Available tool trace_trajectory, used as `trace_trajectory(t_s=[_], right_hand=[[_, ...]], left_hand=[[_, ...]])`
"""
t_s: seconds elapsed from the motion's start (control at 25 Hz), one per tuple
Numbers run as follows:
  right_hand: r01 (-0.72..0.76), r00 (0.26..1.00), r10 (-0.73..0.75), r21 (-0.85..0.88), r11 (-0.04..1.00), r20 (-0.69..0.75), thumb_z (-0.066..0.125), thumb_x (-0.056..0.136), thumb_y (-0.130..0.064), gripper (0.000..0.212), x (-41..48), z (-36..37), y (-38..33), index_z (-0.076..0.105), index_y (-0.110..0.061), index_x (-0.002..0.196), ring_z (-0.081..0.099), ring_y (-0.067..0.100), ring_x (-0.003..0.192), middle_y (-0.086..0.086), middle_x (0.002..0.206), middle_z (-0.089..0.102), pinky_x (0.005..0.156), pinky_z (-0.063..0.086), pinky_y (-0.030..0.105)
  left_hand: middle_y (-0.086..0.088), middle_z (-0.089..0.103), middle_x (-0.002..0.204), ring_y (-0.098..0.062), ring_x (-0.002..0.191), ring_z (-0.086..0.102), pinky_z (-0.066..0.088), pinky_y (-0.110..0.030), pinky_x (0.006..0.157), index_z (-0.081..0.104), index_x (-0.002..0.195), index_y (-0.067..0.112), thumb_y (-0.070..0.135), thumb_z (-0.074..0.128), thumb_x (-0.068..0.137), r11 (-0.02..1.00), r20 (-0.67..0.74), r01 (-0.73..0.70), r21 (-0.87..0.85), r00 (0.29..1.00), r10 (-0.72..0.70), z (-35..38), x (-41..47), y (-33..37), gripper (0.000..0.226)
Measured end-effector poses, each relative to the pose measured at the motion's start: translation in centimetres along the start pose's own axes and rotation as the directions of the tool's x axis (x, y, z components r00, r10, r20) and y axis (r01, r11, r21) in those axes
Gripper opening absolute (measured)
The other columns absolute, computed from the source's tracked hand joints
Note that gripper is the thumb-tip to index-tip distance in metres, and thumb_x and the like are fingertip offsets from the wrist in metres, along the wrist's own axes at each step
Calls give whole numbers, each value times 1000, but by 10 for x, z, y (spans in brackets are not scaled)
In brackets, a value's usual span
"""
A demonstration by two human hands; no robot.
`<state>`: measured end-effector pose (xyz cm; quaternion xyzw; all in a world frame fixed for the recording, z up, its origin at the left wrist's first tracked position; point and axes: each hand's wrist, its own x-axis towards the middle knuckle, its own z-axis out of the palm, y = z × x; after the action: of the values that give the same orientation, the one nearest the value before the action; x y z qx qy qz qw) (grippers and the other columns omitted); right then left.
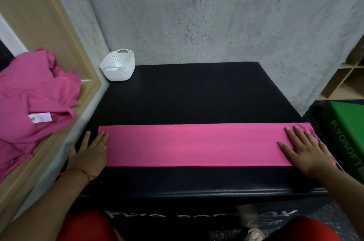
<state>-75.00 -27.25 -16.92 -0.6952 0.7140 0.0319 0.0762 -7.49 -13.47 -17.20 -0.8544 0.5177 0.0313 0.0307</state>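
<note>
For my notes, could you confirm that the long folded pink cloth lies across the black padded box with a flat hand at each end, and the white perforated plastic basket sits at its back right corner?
Not quite: the head view shows the white perforated plastic basket at the back left corner of the black padded box. The rest holds.

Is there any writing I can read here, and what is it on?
"PLYOSOFT" on the green box, on its side; the rest is cut off by the frame.
"PLYO SOF" on the black box, on its front; the rest is blurred.
White tag on the pink clothes pile: a green mark, lettering too small to read.
</note>
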Motion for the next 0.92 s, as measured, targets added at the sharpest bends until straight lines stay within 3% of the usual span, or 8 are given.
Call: trace_trajectory(t_s=[0.12, 0.2, 0.28, 0.36, 0.44, 0.56, 0.68, 0.92], right_hand=[[46, 997, -44, 34, 998, -70, -11, 86, -87, 95, -2, -1, -40, -2, -41, 169, 1, 22, 164, -6, 178, -7, 130, 8, 59], [241, 969, -231, 109, 964, -93, 6, 98, -78, 77, -5, 3, -96, 8, -46, 168, 4, 18, 164, -10, 178, 1, 129, 11, 59], [441, 897, -438, 96, 892, -50, 10, 99, -79, 73, -14, 11, -151, 7, -51, 166, -2, 15, 164, -15, 177, -3, 130, 7, 54], [518, 856, -518, 18, 855, -15, 7, 95, -84, 77, -13, 18, -167, 1, -53, 165, -10, 15, 163, -18, 175, -10, 131, 0, 51], [462, 886, -462, 8, 887, -28, 9, 93, -87, 79, 0, 15, -140, -5, -55, 164, -14, 14, 163, -19, 174, -13, 132, -1, 48], [257, 964, -251, 63, 964, -93, 6, 87, -92, 89, 25, 8, -58, 0, -52, 166, -6, 14, 163, -12, 177, -7, 131, 6, 51], [64, 994, -55, 97, 993, -89, 1, 83, -95, 99, 37, 2, 4, 3, -44, 168, -2, 13, 163, -10, 177, -5, 131, 10, 56], [-35, 996, 49, 179, 983, -75, 4, 81, -99, 107, 42, 8, 15, 4, -38, 169, -1, 16, 164, -10, 178, -4, 130, 11, 56]], left_hand=[[8, 14, 173, -24, 161, 5, 7, -66, 124, 24, 164, 28, 29, 36, 103, 1000, -33, -12, -10, 999, 11, -10, -4, 65, 62], [7, 20, 172, -22, 160, 11, 12, -62, 125, 28, 162, 29, 43, 35, 106, 978, -27, -146, -149, 989, 144, -15, -21, 139, 58], [11, 10, 173, -20, 161, 5, 9, -62, 126, 19, 164, 36, 59, 28, 105, 946, 10, -257, -198, 964, 264, -10, -38, 202, 64], [19, -6, 172, -20, 161, -8, 1, -65, 125, 2, 164, 45, 73, 18, 100, 936, 74, -310, -168, 943, 326, -7, -40, 223, 72], [23, -14, 169, -22, 160, -12, 0, -65, 124, -7, 161, 50, 82, 12, 94, 955, 73, -272, -119, 957, 281, -3, -29, 199, 77], [19, -11, 172, -22, 161, -6, 6, -64, 125, -11, 159, 53, 87, 5, 89, 982, 50, -165, -95, 984, 170, 3, -3, 132, 80], [15, -7, 173, -19, 161, -4, 4, -62, 126, -9, 161, 51, 88, -3, 86, 994, 35, -76, -82, 996, 79, 4, 13, 74, 84], [16, -8, 173, -23, 160, -14, -1, -66, 123, -2, 163, 48, 91, 6, 86, 989, 49, 84, -121, 996, -78, 6, 21, 56, 88]])
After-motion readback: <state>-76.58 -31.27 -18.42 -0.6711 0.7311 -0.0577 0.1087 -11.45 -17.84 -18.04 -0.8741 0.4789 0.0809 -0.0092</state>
